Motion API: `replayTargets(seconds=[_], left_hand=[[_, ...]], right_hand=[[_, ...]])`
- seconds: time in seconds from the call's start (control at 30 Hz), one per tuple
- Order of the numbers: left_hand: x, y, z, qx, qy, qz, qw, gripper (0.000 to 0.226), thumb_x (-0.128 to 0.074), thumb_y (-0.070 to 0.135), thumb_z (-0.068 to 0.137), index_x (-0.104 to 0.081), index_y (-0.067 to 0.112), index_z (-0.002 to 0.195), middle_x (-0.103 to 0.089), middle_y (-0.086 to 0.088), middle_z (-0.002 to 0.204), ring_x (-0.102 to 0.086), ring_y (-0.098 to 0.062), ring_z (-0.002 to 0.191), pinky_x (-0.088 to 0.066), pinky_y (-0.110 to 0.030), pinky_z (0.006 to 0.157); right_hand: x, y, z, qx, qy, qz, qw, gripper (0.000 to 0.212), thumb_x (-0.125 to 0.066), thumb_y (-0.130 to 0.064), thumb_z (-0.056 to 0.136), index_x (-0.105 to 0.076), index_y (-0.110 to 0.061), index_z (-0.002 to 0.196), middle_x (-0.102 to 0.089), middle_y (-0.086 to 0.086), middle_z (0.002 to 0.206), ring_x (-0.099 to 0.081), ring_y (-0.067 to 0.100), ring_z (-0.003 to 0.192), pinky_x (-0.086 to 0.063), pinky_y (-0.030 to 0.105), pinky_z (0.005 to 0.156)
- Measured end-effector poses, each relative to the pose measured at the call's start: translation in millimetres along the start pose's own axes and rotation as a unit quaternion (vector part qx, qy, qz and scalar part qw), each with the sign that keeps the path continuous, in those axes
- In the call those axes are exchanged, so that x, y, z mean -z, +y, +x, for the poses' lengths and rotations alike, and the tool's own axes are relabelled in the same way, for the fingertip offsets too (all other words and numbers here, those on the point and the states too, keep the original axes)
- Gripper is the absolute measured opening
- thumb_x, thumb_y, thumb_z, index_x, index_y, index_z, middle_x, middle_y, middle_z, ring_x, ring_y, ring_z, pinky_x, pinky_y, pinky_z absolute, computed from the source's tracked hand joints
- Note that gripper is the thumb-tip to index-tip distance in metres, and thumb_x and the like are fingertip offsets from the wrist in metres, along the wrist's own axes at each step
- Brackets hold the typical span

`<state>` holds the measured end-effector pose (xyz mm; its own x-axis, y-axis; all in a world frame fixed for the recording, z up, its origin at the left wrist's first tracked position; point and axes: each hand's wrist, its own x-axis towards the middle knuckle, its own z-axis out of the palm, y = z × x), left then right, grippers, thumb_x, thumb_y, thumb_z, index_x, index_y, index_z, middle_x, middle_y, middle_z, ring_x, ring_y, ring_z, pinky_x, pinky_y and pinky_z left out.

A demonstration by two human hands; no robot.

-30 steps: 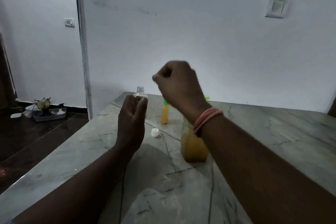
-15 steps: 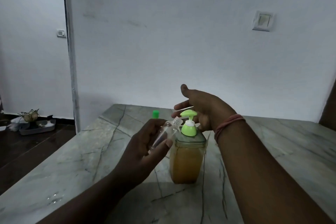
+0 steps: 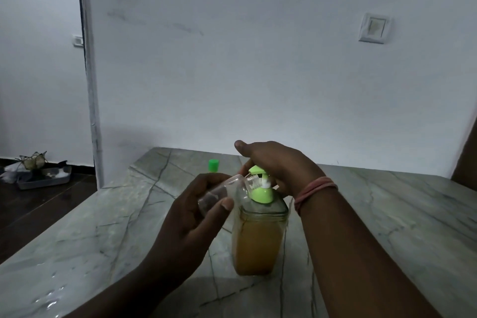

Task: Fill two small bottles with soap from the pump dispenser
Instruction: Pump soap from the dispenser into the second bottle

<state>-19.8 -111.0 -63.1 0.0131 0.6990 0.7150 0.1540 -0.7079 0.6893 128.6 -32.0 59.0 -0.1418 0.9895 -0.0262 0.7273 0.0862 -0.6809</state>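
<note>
Our left hand (image 3: 191, 217) grips one small clear bottle (image 3: 224, 192), fingers and thumb curled round its body, and holds it tilted so that its open neck points right, up under the spout of the pump dispenser (image 3: 258, 230). Our right hand (image 3: 278, 165) lies over the green pump head (image 3: 260, 183) with its fingers fairly straight and the thumb sticking out to the left; whether the palm presses the pump we cannot tell. A pink band (image 3: 315, 192) circles that wrist.

We count one dispenser, square-sided and clear, mostly full of orange soap, standing upright on the marble table (image 3: 387, 227). We count one bottle in hand and one green cap (image 3: 213, 165) showing behind it, farther back; what that cap sits on is hidden by our left hand.

The table's left edge runs diagonally from the near left up to the back corner by the wall (image 3: 258, 59). To the right of the dispenser the tabletop stretches wide and bare; the near left surface has wet spots (image 3: 49, 302). On the dark floor beyond the left edge lies one tray (image 3: 44, 181) of small items.
</note>
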Motion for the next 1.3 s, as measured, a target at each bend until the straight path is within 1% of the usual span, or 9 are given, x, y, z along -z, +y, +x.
replayTargets(seconds=[0.17, 0.33, 0.47, 0.63, 0.77, 0.87, 1.03, 1.2, 1.3], left_hand=[[2, -4, -2, 0.029, 0.014, -0.068, 0.997, 0.031, -0.062, 0.046, 0.087, -0.067, 0.034, 0.115, -0.066, -0.008, 0.083, -0.061, -0.023, 0.067, -0.053, -0.030, 0.056], [7, -5, -1, 0.037, 0.036, -0.089, 0.995, 0.033, -0.062, 0.045, 0.086, -0.069, 0.028, 0.112, -0.062, -0.011, 0.079, -0.058, -0.021, 0.065, -0.050, -0.026, 0.055], [7, -4, 0, 0.031, 0.039, -0.060, 0.997, 0.031, -0.063, 0.050, 0.086, -0.069, 0.034, 0.112, -0.066, -0.005, 0.081, -0.059, -0.018, 0.064, -0.050, -0.026, 0.054], [5, -5, 0, 0.021, 0.024, -0.036, 0.999, 0.028, -0.062, 0.051, 0.087, -0.068, 0.039, 0.111, -0.065, -0.006, 0.080, -0.059, -0.019, 0.063, -0.051, -0.027, 0.055], [2, -4, 0, 0.022, 0.023, -0.035, 0.999, 0.032, -0.062, 0.056, 0.088, -0.068, 0.038, 0.113, -0.066, -0.005, 0.078, -0.061, -0.017, 0.063, -0.051, -0.028, 0.055], [0, -5, -2, 0.027, 0.008, -0.043, 0.999, 0.039, -0.062, 0.062, 0.088, -0.069, 0.035, 0.115, -0.067, -0.005, 0.080, -0.063, -0.017, 0.065, -0.053, -0.031, 0.056], [3, -3, -2, 0.045, -0.009, -0.062, 0.997, 0.030, -0.062, 0.052, 0.089, -0.072, 0.037, 0.114, -0.066, -0.008, 0.074, -0.063, -0.019, 0.063, -0.054, -0.031, 0.057], [3, 3, -3, 0.061, -0.026, -0.098, 0.993, 0.038, -0.055, 0.058, 0.093, -0.067, 0.032, 0.119, -0.064, -0.013, 0.077, -0.057, -0.021, 0.054, -0.049, -0.030, 0.046], [2, 2, -3, 0.062, -0.034, -0.098, 0.993, 0.041, -0.050, 0.061, 0.096, -0.067, 0.030, 0.117, -0.064, -0.012, 0.074, -0.053, -0.022, 0.049, -0.045, -0.030, 0.042]], right_hand=[[-2, 6, 6, 0.010, -0.005, 0.055, 0.998, 0.059, -0.044, -0.066, 0.094, -0.066, -0.015, 0.112, -0.060, 0.000, 0.106, -0.055, 0.023, 0.085, -0.047, 0.035, 0.084], [-2, 6, 1, -0.010, -0.023, 0.107, 0.994, 0.040, -0.048, -0.059, 0.096, -0.055, -0.020, 0.092, -0.072, 0.000, 0.058, -0.058, 0.010, 0.037, -0.039, 0.012, 0.041], [-3, 4, 1, 0.013, -0.006, 0.066, 0.998, 0.038, -0.044, -0.062, 0.096, -0.054, -0.027, 0.085, -0.067, 0.010, 0.114, -0.055, 0.021, 0.088, -0.040, 0.028, 0.079], [-1, -1, -6, 0.020, -0.003, 0.015, 1.000, 0.038, -0.043, -0.060, 0.097, -0.059, -0.026, 0.102, -0.050, 0.002, 0.109, -0.056, 0.028, 0.110, -0.042, 0.039, 0.102], [-2, -5, -6, 0.029, 0.028, -0.051, 0.998, 0.050, -0.040, -0.057, 0.100, -0.063, -0.017, 0.118, -0.058, 0.006, 0.115, -0.053, 0.024, 0.100, -0.043, 0.034, 0.094], [-9, -6, -6, 0.021, 0.031, -0.101, 0.994, 0.057, -0.040, -0.052, 0.101, -0.060, -0.009, 0.133, -0.056, 0.011, 0.140, -0.054, 0.030, 0.120, -0.041, 0.038, 0.103], [-7, -13, -16, 0.020, 0.017, -0.130, 0.991, 0.053, -0.030, -0.045, 0.105, -0.054, -0.011, 0.138, -0.050, 0.014, 0.145, -0.051, 0.030, 0.125, -0.038, 0.034, 0.097], [4, -18, -25, -0.015, -0.016, -0.123, 0.992, 0.059, -0.036, -0.059, 0.100, -0.053, -0.017, 0.137, -0.060, 0.013, 0.123, -0.059, 0.027, 0.097, -0.048, 0.035, 0.087], [-1, -18, -24, 0.006, 0.002, -0.131, 0.991, 0.051, -0.033, -0.047, 0.104, -0.052, -0.012, 0.137, -0.061, 0.013, 0.118, -0.056, 0.025, 0.083, -0.042, 0.030, 0.077]])
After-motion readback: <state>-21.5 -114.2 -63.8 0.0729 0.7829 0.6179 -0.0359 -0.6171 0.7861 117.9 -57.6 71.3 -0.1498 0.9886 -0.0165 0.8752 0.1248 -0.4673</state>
